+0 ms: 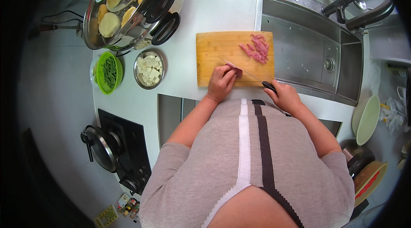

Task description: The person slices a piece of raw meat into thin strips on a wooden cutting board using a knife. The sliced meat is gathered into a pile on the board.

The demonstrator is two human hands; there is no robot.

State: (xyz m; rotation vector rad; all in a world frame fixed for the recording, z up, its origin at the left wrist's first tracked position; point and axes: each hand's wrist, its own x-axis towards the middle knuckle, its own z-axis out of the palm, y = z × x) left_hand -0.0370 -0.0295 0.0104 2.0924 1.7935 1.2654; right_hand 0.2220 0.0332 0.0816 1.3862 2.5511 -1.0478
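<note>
A bamboo cutting board (218, 43) lies on the white counter before me. My left hand (221, 82) presses a piece of raw meat (239, 72) near the board's front edge, fingers curled on it. In my right hand (285, 95) is the black handle of a kitchen knife (269, 86). Its thin blade runs up and left across the board, against the meat beside my left fingertips. A small heap of raw meat strips (258, 49) rests at the board's upper right.
Right of the board is a steel sink (298, 48) with a black faucet (356, 6). To the left stand a steel bowl of white cubes (149, 69), a green basket of cut green beans (109, 72) and a large glass-lidded steamer (128, 13). A black cooktop (135, 144) holds a lidded pan (102, 149).
</note>
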